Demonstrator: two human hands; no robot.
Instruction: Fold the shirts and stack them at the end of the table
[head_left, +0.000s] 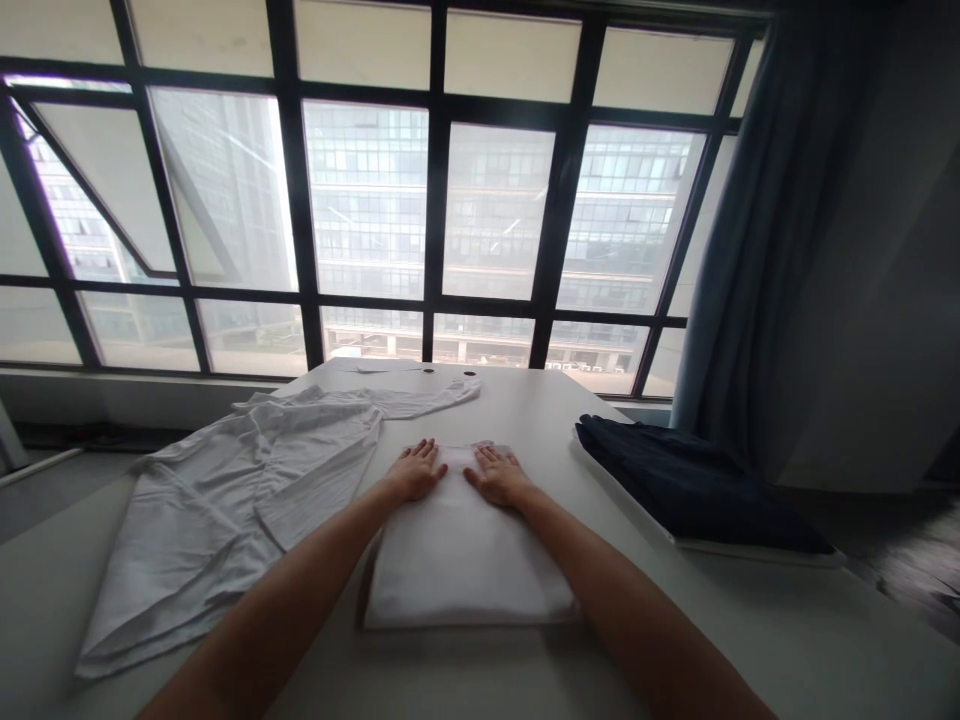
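Observation:
A folded white garment lies in a neat rectangle on the white table in front of me. My left hand rests flat, palm down, on its far left part. My right hand lies flat beside it on the far right part. Both hands have their fingers stretched out and hold nothing. To the left, a white striped shirt is spread out unfolded, one sleeve reaching toward the table's far edge.
A folded dark blue garment sits on a white board at the right side of the table. A large window with dark frames fills the back. A blue curtain hangs at the right.

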